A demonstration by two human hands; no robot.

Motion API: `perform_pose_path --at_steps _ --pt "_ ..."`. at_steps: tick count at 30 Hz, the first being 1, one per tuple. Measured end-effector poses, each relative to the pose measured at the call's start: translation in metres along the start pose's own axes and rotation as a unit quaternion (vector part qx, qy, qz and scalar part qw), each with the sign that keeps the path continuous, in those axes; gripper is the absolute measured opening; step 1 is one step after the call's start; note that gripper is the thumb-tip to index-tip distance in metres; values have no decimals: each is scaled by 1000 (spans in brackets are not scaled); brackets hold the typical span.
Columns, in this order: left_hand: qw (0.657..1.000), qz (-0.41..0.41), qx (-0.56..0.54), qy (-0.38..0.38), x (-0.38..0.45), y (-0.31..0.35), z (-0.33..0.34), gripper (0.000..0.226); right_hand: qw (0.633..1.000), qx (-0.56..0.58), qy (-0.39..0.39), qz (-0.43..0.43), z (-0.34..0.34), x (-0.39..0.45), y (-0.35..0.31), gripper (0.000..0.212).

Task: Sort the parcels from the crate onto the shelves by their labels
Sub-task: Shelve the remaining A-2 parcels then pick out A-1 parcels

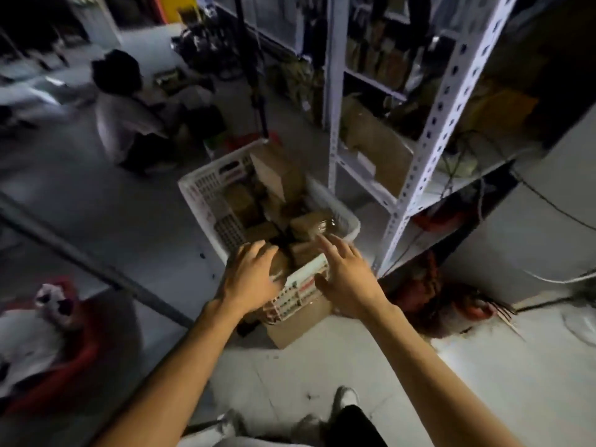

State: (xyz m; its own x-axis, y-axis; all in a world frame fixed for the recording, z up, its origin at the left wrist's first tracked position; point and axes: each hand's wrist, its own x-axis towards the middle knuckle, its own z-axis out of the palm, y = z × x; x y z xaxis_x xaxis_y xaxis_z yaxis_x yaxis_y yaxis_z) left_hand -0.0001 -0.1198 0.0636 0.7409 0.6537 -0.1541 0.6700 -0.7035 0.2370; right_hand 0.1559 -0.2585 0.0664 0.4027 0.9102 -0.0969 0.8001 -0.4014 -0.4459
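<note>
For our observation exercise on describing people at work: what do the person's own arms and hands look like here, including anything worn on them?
Both forearms are bare right down to the bottom edge of the picture; no sleeve shows. The left hand and right hand wear no gloves. No watch, bracelet or ring is visible, though the picture is dim and slightly blurred.

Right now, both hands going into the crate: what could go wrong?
1. The tall box leans on end above the other parcels and may topple once its neighbours are lifted.
2. The scene is dim and blurred, so labels may be misread.
3. The left hand and right hand reach in close together over the crate rim and could collide.
</note>
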Motion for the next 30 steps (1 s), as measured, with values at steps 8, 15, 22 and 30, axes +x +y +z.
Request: perform_pose_path --at_steps 8,15,22,30 --pt "994 -104 15 41 19 -35 -7 71 997 22 -66 -26 -1 80 6 84" --pt "988 -152 -10 32 50 -44 10 70 993 33 -110 -20 3 134 27 76" --pt "986 -163 -23 -21 103 -84 31 75 983 67 -168 -8 41 188 17 76" --pt "967 -200 -93 -125 141 -138 70 79 965 26 -259 39 115 248 1 74"
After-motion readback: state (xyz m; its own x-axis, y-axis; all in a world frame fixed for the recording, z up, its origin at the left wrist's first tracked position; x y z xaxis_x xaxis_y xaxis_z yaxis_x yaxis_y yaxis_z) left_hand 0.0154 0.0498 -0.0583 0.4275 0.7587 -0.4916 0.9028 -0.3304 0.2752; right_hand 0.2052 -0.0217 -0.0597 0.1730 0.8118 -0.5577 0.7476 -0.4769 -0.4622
